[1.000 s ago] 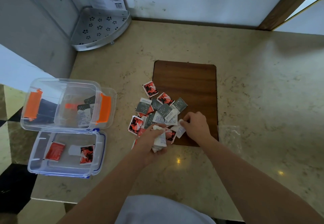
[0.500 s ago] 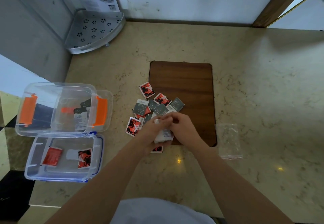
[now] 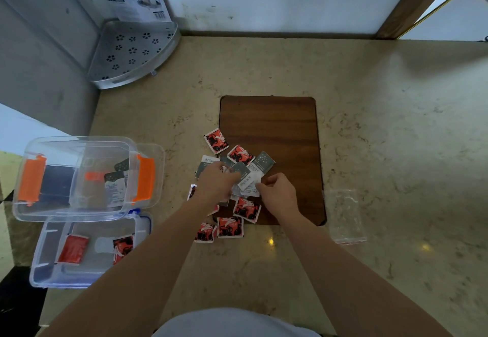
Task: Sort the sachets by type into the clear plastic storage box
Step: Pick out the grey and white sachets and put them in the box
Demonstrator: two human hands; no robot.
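Note:
A pile of sachets lies at the near left corner of the wooden board. It mixes red sachets, grey-green sachets and white sachets. My left hand is curled over the middle of the pile, gripping a bunch of white sachets that stick out to its right. My right hand pinches the edge of a white sachet in that bunch. The clear box's upper tray, with orange latches, holds grey-green and white sachets. The lower tray holds two red sachets.
An empty clear plastic bag lies right of the board. A perforated metal corner shelf stands at the back left against the wall. The two trays sit at the counter's left edge, over the drop to the floor.
My hands came together over the pile, then drew slightly apart. My left hand moved up and away from me with the white bunch. Red sachets near the front edge are now uncovered.

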